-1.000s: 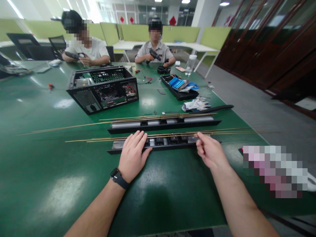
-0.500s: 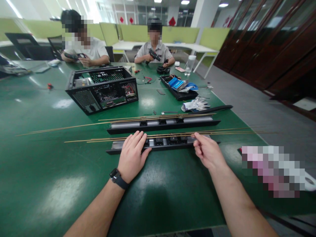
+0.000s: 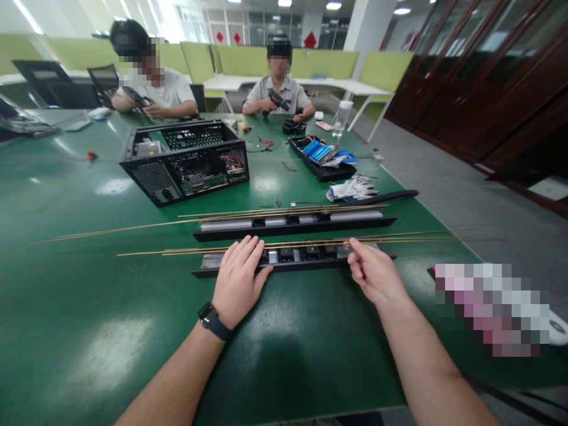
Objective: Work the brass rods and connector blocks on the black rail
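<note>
A long black-and-silver rail [image 3: 272, 255] with dark blocks along it lies across the green table in front of me. Several thin golden rods [image 3: 296, 244] rest lengthwise over this rail and stick out past both ends. My left hand [image 3: 239, 278], wearing a dark watch, lies with fingers stretched over the rods and the left part of the rail. At the rail's right part, my right hand [image 3: 373, 269] pinches a thin golden rod between thumb and forefinger. Behind, a second similar rail [image 3: 355, 225] carries more golden rods.
An open black computer case [image 3: 151, 180] stands at back left. Farther right are a black tray [image 3: 328, 173] with blue items, white gloves [image 3: 352, 189] and a clear bottle [image 3: 341, 118]. Two people sit across the table, each with a dark tool. A blurred object [image 3: 492, 307] lies right.
One golden rod on the near rail has slid slightly to the right. My hands stay in nearly the same place. The left co-worker's tool has tilted up a little.
</note>
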A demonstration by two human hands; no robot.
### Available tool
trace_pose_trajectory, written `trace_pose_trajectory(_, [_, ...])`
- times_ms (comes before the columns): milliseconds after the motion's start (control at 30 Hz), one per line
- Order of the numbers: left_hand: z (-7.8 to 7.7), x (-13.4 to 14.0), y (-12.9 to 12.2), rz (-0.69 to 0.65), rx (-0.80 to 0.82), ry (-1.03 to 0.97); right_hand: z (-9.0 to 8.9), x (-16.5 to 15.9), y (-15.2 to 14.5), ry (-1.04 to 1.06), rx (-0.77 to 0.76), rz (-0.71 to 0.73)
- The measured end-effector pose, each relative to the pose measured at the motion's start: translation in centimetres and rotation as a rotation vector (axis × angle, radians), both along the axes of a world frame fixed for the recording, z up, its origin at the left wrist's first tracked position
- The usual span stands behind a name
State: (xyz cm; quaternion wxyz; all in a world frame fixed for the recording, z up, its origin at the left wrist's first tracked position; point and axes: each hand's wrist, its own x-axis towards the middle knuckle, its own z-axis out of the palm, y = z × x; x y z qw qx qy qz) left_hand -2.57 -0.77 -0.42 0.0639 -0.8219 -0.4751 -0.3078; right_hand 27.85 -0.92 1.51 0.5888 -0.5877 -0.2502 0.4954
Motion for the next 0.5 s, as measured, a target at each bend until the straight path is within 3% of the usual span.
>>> trace_pose_trajectory(500, [-0.12,-0.12,0.01,-0.001,-0.011,-0.002,-0.03,0.49,0.07,0.024,0.021,-0.075])
